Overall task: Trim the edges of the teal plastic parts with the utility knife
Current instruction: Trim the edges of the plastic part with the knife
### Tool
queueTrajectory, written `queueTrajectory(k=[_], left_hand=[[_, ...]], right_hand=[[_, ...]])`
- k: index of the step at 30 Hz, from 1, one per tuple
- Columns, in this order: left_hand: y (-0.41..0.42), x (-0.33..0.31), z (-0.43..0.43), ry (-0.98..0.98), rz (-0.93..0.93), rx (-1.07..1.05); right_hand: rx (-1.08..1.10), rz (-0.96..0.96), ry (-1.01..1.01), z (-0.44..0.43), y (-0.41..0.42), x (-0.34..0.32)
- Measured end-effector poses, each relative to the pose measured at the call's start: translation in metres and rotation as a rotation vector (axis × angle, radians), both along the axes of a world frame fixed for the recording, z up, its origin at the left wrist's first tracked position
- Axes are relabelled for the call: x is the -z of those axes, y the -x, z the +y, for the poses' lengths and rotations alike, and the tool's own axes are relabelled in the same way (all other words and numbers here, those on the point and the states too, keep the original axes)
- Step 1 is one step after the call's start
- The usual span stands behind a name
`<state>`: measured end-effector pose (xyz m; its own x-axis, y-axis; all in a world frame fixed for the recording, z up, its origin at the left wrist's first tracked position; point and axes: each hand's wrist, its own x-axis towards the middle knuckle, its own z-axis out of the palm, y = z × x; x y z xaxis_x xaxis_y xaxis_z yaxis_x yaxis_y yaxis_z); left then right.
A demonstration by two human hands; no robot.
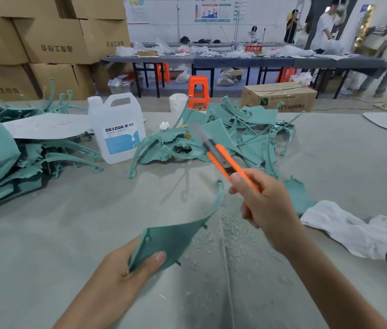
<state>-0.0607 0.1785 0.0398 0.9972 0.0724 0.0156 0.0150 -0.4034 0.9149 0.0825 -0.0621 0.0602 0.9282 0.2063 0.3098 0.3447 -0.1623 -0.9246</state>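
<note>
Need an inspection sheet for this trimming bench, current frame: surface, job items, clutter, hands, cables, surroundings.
Surface: grey table, teal shavings scattered near its centre seam.
Job's things: teal part; utility knife, blade out, not touching the part; left pile and centre pile of teal parts.
Clutter: white jug, white cloth, grey sheet on the left pile.
Grippers: left hand holds the teal part; right hand grips the utility knife.
Cables: one cord on the floor beyond the table.
Surroundings: cardboard boxes, orange stool, people at far tables.
</note>
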Motion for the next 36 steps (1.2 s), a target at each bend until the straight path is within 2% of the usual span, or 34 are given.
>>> queueTrajectory(k=[4,6,7,10,13,15,19,22,25,27,30,34,36], left_hand=[[-0.01,0.004,-0.001,-0.283,0.031,-0.014],[-0.013,0.002,-0.002,-0.339,0.007,-0.025],[-0.013,0.001,-0.004,-0.313,-0.006,-0.042],[-0.014,-0.003,-0.006,-0.046,-0.063,-0.143],[-0.012,-0.003,-0.011,0.212,-0.172,-0.264],[-0.011,-0.007,-0.019,0.372,-0.204,-0.251],[-0.014,-0.026,-0.034,0.331,-0.317,-0.181],[-0.012,-0.046,-0.043,0.343,-0.427,-0.111],[-0.011,-0.056,-0.059,0.217,-0.419,-0.039],[-0.015,-0.052,-0.065,0.148,-0.425,-0.051],[-0.021,-0.046,-0.055,0.035,-0.35,-0.195],[-0.031,-0.034,-0.028,-0.446,-0.183,-0.214],[-0.046,-0.021,-0.02,-0.569,-0.09,-0.225]], right_hand=[[-0.388,0.087,-0.029,0.027,0.03,-0.002],[-0.388,0.115,0.034,0.034,0.034,0.001],[-0.332,0.107,0.058,0.037,0.034,0.002],[-0.126,0.058,0.041,0.041,0.031,0.005],[0.02,0.054,-0.129,0.038,0.029,0.002],[0.055,0.089,-0.256,0.037,0.031,-0.004],[0.013,0.111,-0.415,0.039,0.045,-0.012],[-0.05,0.157,-0.632,0.038,0.055,-0.022],[-0.079,0.269,-0.795,0.044,0.062,-0.024],[-0.065,0.374,-0.808,0.048,0.063,-0.014],[0.023,0.487,-0.677,0.048,0.062,0.01],[0.078,0.555,-0.459,0.036,0.064,0.048],[0.024,0.584,-0.276,0.032,0.069,0.067]])
